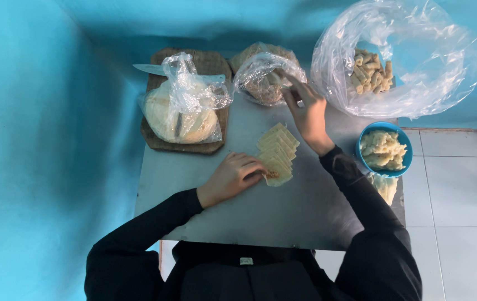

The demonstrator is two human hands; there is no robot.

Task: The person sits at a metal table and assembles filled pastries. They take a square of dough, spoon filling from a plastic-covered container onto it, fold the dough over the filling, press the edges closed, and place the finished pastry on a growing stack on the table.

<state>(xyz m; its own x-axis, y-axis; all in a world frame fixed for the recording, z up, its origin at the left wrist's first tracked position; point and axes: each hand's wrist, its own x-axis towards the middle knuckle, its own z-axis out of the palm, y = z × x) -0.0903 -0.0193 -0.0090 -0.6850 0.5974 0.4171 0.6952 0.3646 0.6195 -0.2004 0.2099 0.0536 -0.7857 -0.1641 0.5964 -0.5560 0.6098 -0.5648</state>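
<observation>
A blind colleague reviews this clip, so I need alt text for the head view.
Seen from above, a person in black sleeves works at a grey table: the left hand rests on a row of overlapping pale wrappers, the right hand reaches to a small plastic bag. Around them are a bagged dough stack on a wooden board, a large bag of rolls and a blue bowl.

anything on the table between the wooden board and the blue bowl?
Yes: in the head view, a fanned row of pale wrapper sheets lies between the wooden board and the blue bowl, with the left hand on its near end; the right hand reaches past it.
</observation>
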